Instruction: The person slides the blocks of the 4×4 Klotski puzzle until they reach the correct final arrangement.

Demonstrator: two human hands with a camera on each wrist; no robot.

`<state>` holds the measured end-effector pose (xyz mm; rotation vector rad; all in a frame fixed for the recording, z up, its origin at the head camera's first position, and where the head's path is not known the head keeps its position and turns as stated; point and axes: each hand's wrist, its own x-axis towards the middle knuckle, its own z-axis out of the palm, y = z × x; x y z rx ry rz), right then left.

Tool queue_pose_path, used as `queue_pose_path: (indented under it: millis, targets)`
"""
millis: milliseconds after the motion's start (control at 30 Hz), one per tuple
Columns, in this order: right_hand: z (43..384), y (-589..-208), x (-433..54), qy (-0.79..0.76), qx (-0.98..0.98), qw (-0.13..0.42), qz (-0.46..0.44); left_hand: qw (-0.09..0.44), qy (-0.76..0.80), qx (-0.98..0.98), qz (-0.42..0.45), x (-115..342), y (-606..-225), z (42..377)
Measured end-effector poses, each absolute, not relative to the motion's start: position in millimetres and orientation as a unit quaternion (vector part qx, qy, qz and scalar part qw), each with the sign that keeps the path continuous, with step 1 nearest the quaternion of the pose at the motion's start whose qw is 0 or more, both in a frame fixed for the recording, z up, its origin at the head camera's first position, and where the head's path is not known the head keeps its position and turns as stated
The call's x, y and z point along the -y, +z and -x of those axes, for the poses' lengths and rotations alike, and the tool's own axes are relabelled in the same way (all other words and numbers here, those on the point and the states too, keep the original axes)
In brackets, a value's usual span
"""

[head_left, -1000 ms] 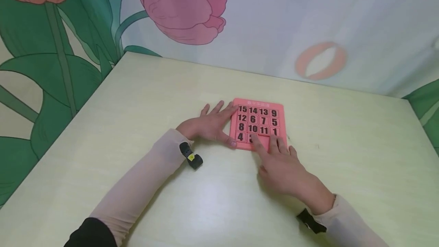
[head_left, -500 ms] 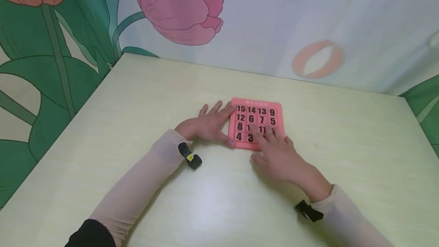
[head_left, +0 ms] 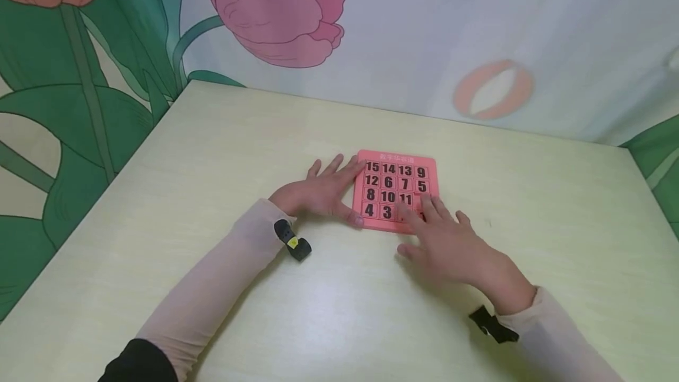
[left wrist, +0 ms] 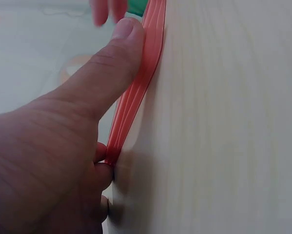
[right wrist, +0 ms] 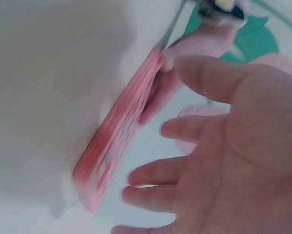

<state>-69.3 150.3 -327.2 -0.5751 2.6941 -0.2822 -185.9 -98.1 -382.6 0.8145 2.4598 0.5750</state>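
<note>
In the head view, the pink number puzzle [head_left: 396, 183] lies flat on the pale table [head_left: 254, 152]. The left hand [head_left: 323, 193] is spread at its left side, thumb near the close corner and index finger at the edge; it steadies without clenching. The right hand [head_left: 451, 246] has loose, extended fingers over the lower right tiles, which they partly cover. Whether they touch a tile, I cannot tell.

In the left wrist view, the thumb rests against the puzzle's side. This contact looks light, so a strong sideways push could, I think, turn the frame.

In the right wrist view, the fingers are separated and grasp nothing. A fingertip crossing two tiles might drag the wrong one, or a tile could jam if pushed crookedly.
</note>
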Motion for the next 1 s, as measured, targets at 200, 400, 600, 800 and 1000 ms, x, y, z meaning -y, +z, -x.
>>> queue_pose_path:
  millis: [200, 400, 600, 800, 1000]
  targets:
    - [107.7, -342.9, -157.0, -0.134, -0.948, 0.205, 0.201, 0.249, 0.218, -0.898, -0.29, 98.7, -386.5, 184.0]
    - [86.7, -330.9, -151.6, -0.105, -0.944, 0.229, 0.213, 0.248, 0.211, -0.9, -0.291, 98.5, -384.7, 182.9]
    - [102.6, -326.2, -144.7, -0.085, -0.951, 0.203, 0.218, 0.243, 0.212, -0.901, -0.29, 101.8, -382.6, 186.7]
    - [144.8, -344.4, -146.3, -0.122, -0.954, 0.188, 0.202, 0.245, 0.214, -0.9, -0.29, 102.8, -383.2, 187.8]
    - [116.0, -329.0, -146.0, -0.134, -0.936, 0.243, 0.218, 0.242, 0.208, -0.901, -0.295, 102.6, -383.0, 186.4]
